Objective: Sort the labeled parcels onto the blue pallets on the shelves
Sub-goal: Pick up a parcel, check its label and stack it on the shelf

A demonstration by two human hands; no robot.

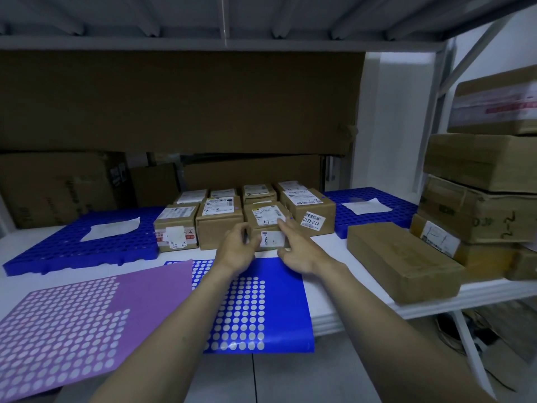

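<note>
Both hands meet at a small brown cardboard parcel with white labels (268,225): the left hand (236,248) curls against its left front edge, while the right hand (296,248) lays straight fingers along its right side. The parcel sits on the white shelf (328,248) among similar boxes, with ridged blue plastic pallets (66,245) well apart to either side of the grip.

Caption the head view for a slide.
Both hands, left and right, reach for a small labeled brown cardboard parcel between two blue perforated plastic pallets.
</note>
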